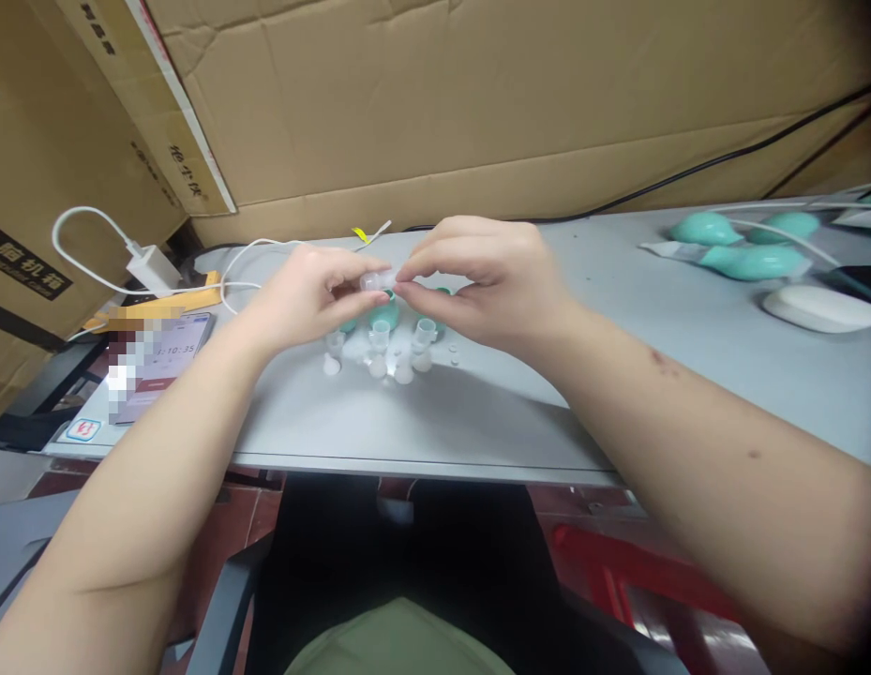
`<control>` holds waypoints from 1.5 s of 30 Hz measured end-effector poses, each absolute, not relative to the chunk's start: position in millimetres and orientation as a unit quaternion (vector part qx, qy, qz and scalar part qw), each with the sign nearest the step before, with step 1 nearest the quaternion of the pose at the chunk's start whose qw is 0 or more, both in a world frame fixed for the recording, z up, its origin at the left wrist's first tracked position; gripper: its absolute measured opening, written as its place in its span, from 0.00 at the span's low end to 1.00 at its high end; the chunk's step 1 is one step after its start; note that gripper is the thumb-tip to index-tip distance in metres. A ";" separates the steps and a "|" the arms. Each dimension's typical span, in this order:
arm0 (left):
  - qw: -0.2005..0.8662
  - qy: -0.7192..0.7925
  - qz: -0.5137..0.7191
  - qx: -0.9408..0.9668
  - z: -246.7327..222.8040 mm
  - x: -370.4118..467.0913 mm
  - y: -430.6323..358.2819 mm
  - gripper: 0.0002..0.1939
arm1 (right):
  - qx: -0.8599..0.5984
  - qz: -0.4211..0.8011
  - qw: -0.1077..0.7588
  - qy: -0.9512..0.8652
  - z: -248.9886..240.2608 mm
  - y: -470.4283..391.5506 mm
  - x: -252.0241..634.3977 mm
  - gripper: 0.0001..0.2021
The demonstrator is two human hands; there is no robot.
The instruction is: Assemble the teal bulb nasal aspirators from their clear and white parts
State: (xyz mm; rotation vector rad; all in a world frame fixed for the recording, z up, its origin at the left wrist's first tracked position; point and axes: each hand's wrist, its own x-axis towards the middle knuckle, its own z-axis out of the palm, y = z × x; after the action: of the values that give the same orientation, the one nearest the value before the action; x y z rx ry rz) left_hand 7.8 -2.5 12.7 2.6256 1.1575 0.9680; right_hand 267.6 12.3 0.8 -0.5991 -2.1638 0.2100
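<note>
My left hand [312, 295] pinches a small clear plastic tube-like piece [371, 280] between thumb and forefinger, just above the table. From the other side, the fingertips of my right hand [488, 277] are closed at the piece's right end; whether they hold a separate small part there cannot be made out. Below both hands sits a teal bulb [383, 317], with more teal showing partly behind the fingers. Several translucent cup-shaped plastic fittings [426, 332] stand in front of it. Nearer to me lie several small whitish rounded pieces [403, 373] and tiny clear discs [454, 349].
Teal bulbs [751, 262] and a white rounded case [821, 308] lie at the right. On the left are a phone [169, 352], a yellow power strip [160, 307] and a white charger [154, 270] with its cable. Cardboard [477, 103] stands along the grey table's [421, 431] back.
</note>
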 end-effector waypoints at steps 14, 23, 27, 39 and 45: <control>0.020 0.403 0.297 0.866 15.3 13.2 -3.4 0.15 | -0.256 0.046 0.400 -0.879 0.4 12.8 264.2 0.09; 0.032 0.367 0.325 0.871 14.3 16.2 -4.0 0.20 | -0.239 0.125 0.398 -0.877 1.6 18.5 267.4 0.11; 0.051 0.361 0.339 0.868 13.0 17.9 -3.4 0.19 | -0.214 0.101 0.413 -0.880 -4.1 23.3 264.6 0.11; 0.094 0.352 0.359 0.859 14.2 22.5 -5.9 0.19 | -0.211 0.096 0.359 -0.904 -0.5 27.7 260.5 0.10; 0.114 0.355 0.323 0.870 17.6 21.9 -8.1 0.17 | -0.207 0.157 0.341 -0.903 6.6 20.7 265.2 0.13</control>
State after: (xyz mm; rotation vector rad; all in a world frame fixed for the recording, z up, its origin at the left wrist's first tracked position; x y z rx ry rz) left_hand 21.9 -8.1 17.6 2.5512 1.0396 0.9476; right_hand 265.2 20.7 6.6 -0.5394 -2.3506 0.4087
